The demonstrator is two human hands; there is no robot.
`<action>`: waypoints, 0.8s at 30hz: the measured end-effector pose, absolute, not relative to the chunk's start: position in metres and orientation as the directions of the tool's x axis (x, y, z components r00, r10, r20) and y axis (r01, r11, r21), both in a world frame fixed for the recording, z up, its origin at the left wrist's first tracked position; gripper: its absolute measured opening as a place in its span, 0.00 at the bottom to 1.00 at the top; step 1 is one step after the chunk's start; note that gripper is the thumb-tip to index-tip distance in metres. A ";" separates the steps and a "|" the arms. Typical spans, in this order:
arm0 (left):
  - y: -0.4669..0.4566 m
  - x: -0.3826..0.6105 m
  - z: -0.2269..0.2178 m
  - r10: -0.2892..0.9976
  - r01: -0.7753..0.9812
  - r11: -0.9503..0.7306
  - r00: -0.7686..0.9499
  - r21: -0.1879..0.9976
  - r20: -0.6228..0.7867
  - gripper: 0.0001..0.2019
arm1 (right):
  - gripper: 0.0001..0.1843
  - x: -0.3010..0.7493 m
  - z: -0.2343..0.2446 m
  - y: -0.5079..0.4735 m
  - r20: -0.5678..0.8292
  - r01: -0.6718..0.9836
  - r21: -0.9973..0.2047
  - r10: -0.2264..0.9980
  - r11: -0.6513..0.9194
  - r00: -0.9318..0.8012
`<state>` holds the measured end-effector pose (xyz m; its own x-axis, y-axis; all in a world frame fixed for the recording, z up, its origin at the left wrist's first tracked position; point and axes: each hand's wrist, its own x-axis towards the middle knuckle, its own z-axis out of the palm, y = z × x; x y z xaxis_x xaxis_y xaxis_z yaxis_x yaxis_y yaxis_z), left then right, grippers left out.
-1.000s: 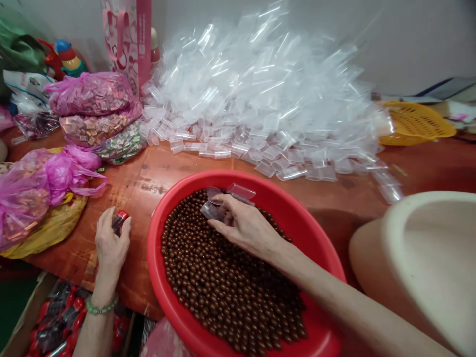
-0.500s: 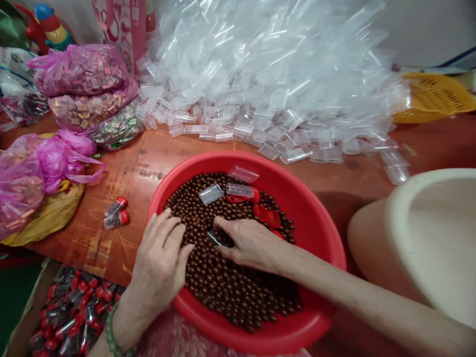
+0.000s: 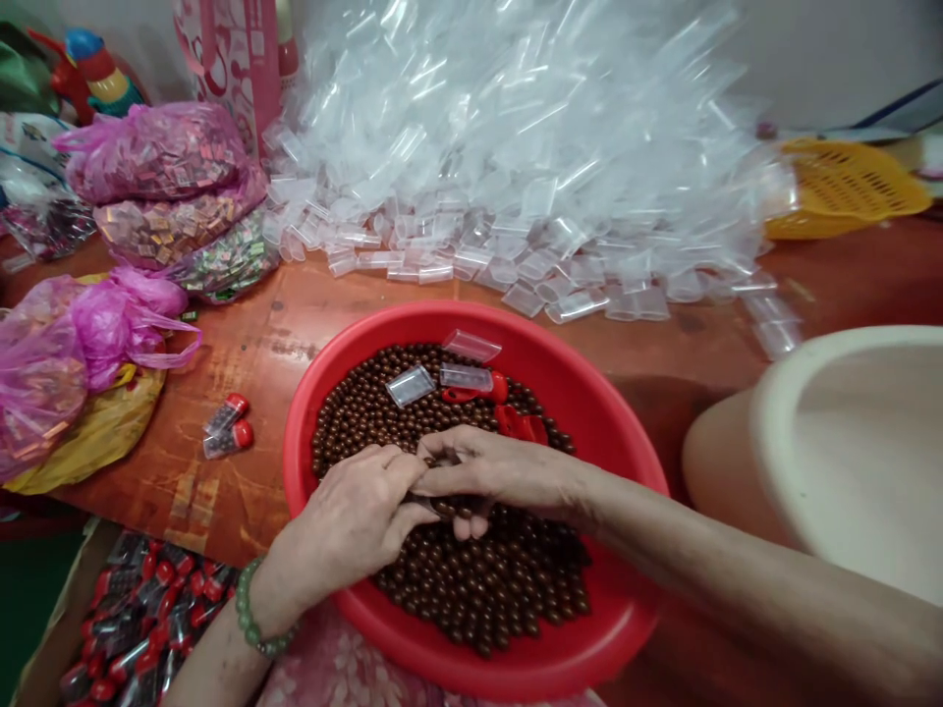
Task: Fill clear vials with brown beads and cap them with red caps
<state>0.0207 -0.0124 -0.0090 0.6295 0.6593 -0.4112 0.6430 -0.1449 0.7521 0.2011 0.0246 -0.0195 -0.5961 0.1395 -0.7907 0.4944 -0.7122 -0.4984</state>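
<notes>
A red basin [image 3: 324,393] full of small brown beads [image 3: 486,579] stands on the wooden table in front of me. Over the beads my two hands meet. My right hand [image 3: 501,476] pinches a small clear tube, mostly hidden by the fingers. My left hand [image 3: 354,516], with a green bead bracelet on its wrist, has its fingertips pressed together against the right hand's fingers; what they hold is hidden. At the far side of the basin, three empty clear tubes [image 3: 411,385] and a few red caps [image 3: 520,424] lie on the beads.
Two filled, red-capped tubes [image 3: 228,427] lie on the table left of the basin. A big heap of clear tubes [image 3: 516,147] fills the back. Pink bags [image 3: 158,157] stand at the left, a yellow basket [image 3: 847,187] and a cream basin [image 3: 847,442] at the right. A box of filled tubes [image 3: 139,609] sits below left.
My left hand put a capped tube down on the table, moved into the basin and closed against the right hand. My right hand dropped loose tubes and took one down into the beads.
</notes>
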 end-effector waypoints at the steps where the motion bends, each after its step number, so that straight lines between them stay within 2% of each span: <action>1: -0.012 0.019 -0.009 0.682 0.619 -0.094 0.610 0.780 -0.403 0.06 | 0.19 0.202 -0.018 0.024 -0.783 0.431 -0.492 0.168 -0.757 -0.599; 5: -0.006 0.016 -0.006 0.754 0.497 0.118 0.518 0.860 -0.403 0.04 | 0.26 0.210 -0.012 0.024 -0.743 0.166 -0.513 0.339 -0.842 -0.578; 8: -0.003 0.014 -0.003 0.768 0.390 0.267 0.466 0.881 -0.439 0.07 | 0.25 0.215 -0.008 0.027 -0.691 0.119 -0.609 0.451 -0.784 -0.565; 12: -0.005 0.012 0.001 0.759 0.117 0.529 0.378 0.840 -0.531 0.09 | 0.21 0.219 -0.009 0.023 -0.600 0.302 -0.790 0.570 -0.534 -0.562; 15: -0.009 0.014 0.007 0.748 -0.067 0.592 0.416 0.803 -0.517 0.07 | 0.18 0.219 -0.013 0.012 -0.536 0.433 -0.841 0.604 -0.324 -0.590; 20: -0.010 0.017 0.012 0.730 -0.007 0.603 0.410 0.798 -0.547 0.08 | 0.10 0.220 -0.019 -0.005 -0.528 0.477 -0.840 0.593 -0.258 -0.608; 24: -0.007 0.016 0.014 0.722 -0.001 0.614 0.405 0.789 -0.561 0.08 | 0.09 0.223 -0.021 -0.008 -0.497 0.526 -0.835 0.629 -0.160 -0.597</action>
<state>0.0158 -0.0068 0.0139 0.4053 0.7218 -0.5610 -0.0012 0.6141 0.7892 0.2235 -0.0077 -0.0207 -0.5974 0.6294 -0.4969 0.5262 -0.1598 -0.8352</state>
